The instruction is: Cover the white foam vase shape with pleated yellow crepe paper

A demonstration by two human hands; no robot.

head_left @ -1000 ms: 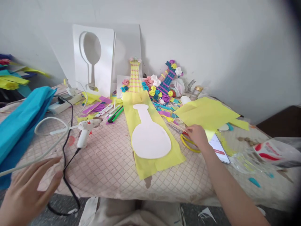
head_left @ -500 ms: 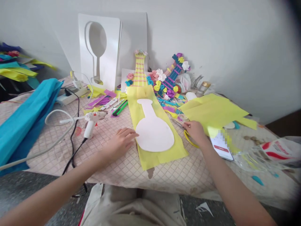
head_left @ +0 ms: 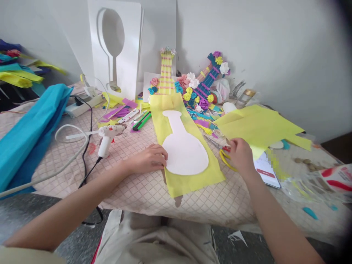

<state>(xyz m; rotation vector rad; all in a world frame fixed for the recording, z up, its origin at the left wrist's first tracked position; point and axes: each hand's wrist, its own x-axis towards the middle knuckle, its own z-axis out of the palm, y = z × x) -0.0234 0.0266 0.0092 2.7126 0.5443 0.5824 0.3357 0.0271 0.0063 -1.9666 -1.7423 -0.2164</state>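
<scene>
A white guitar-shaped cutout [head_left: 185, 152] lies flat on a sheet of yellow crepe paper [head_left: 184, 185] in the middle of the table. My left hand [head_left: 151, 159] is at the cutout's left edge, its fingers curled together and gripping the rim against the paper. To the right of the sheet, my right hand [head_left: 240, 156] is closed in a pinch, with a small pale tip showing at the fingertips; what it is I cannot make out. Scissors with yellow handles [head_left: 224, 159] lie just beside and partly under that hand.
A hot glue gun [head_left: 106, 141] and its cord are at left, near blue crepe paper [head_left: 35, 128]. A green utility knife [head_left: 142, 121] lies behind the left hand. Decorated paper guitars [head_left: 205, 88] stand at the wall. More yellow paper [head_left: 261, 124] and a phone [head_left: 266, 170] are at right.
My left fingers have moved onto the cutout's edge and curled. My right hand has drawn back to the right, off the scissors' middle. The view has shifted slightly.
</scene>
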